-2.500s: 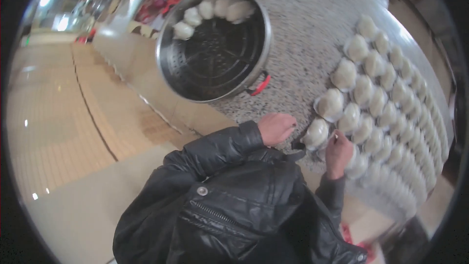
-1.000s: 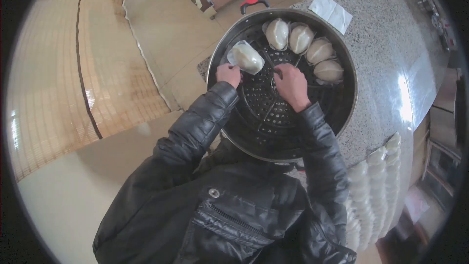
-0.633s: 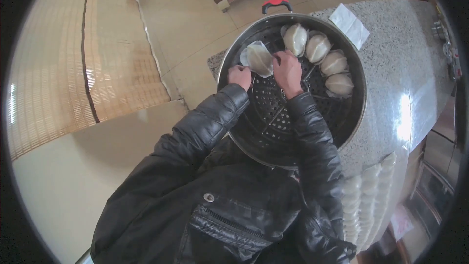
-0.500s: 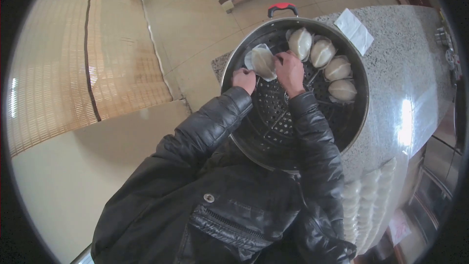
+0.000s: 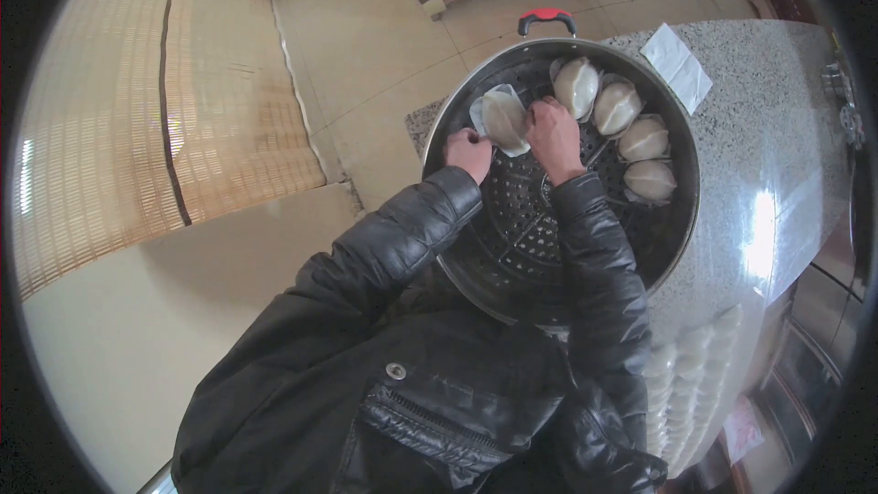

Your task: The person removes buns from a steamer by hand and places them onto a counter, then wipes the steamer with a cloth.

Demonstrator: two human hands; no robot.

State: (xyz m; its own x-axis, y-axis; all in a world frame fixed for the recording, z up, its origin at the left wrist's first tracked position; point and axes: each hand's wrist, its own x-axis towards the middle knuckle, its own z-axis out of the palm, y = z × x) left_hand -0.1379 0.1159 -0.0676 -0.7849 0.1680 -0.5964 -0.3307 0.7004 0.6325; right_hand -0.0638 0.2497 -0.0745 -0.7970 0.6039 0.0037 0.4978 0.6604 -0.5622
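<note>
A large dumpling (image 5: 505,121) lies on a square of white paper (image 5: 478,112) at the upper left inside a wide, dark steamer pot (image 5: 666,236) with a perforated bottom. My left hand (image 5: 469,155) is closed at the dumpling's lower left, fingers curled beside the paper's edge. On the other side, my right hand (image 5: 554,139) has its fingers bent down against the dumpling's right edge. What either hand pinches is hidden beneath the fingers. Several more dumplings (image 5: 617,108) on papers curve along the pot's upper right wall.
The pot stands on a speckled stone counter (image 5: 741,101). White paper sheets (image 5: 677,67) lie by its upper right rim. Rows of pale dumplings (image 5: 690,384) sit at the lower right. A red-and-black handle (image 5: 546,20) sticks up at the far rim. A bamboo blind (image 5: 229,101) is on the left.
The whole view has shifted slightly, so pot and hands appear a little further right and down. Both hands keep their places beside the same dumpling; the left fingers look more curled.
</note>
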